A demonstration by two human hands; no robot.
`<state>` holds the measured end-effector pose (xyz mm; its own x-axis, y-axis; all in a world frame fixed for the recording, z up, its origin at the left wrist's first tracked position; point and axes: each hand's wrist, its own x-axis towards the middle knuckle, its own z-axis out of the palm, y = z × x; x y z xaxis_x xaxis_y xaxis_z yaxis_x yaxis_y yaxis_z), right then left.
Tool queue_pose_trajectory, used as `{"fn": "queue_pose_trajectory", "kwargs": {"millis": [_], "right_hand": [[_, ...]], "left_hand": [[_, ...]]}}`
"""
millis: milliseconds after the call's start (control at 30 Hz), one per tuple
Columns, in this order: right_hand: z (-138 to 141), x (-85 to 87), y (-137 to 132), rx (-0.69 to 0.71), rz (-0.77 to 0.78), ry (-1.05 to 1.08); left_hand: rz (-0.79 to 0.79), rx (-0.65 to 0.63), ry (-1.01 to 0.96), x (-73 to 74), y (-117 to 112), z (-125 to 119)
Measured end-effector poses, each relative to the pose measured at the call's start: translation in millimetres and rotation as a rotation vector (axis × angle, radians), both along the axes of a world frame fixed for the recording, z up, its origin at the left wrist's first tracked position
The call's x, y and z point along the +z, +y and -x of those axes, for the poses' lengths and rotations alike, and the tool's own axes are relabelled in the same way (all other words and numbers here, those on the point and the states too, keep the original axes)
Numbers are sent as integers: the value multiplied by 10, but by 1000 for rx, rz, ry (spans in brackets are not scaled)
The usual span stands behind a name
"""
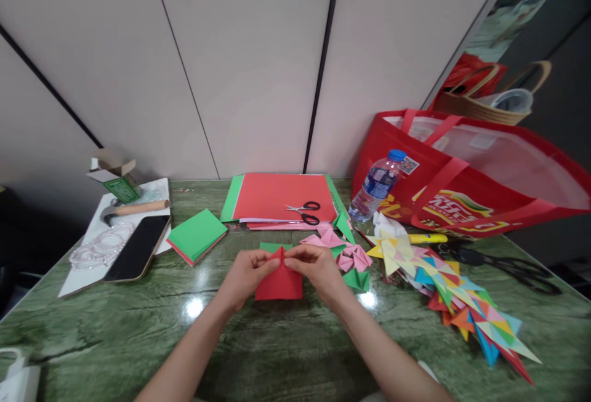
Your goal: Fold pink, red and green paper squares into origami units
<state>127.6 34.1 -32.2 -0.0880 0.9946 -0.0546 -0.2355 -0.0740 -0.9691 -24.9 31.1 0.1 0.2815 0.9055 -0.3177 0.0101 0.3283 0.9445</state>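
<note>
A red sheet of origami paper [279, 286] lies in front of me, its top corners folded in to a point. My left hand [244, 274] pinches the left side of that point between thumb and fingers. On the other side, my right hand [319, 266] grips the right edge of the fold, thumb nearly meeting the left one. A strip of green paper [276, 246] shows just behind the red sheet. Close to my right hand are folded pink paper pieces [354, 258] and a green folded piece [357, 279].
Small-handled scissors [305, 212] rest on stacked red sheets [284, 192]. Green squares [197, 234], a phone [138, 249] and a hammer [138, 207] lie left. A water bottle [376, 188], red bag [443, 180], colourful paper chain [471, 303] and black scissors [508, 265] occupy the right.
</note>
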Motion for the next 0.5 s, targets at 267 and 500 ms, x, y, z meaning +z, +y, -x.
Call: {"fn": "queue_pose_trajectory", "kwargs": {"millis": [267, 500], "right_hand": [[6, 15, -6, -20, 0, -30], [10, 30, -11, -29, -6, -34]], "left_hand": [[-5, 4, -2, 23, -12, -11], [-8, -4, 4, 53, -16, -13]]}}
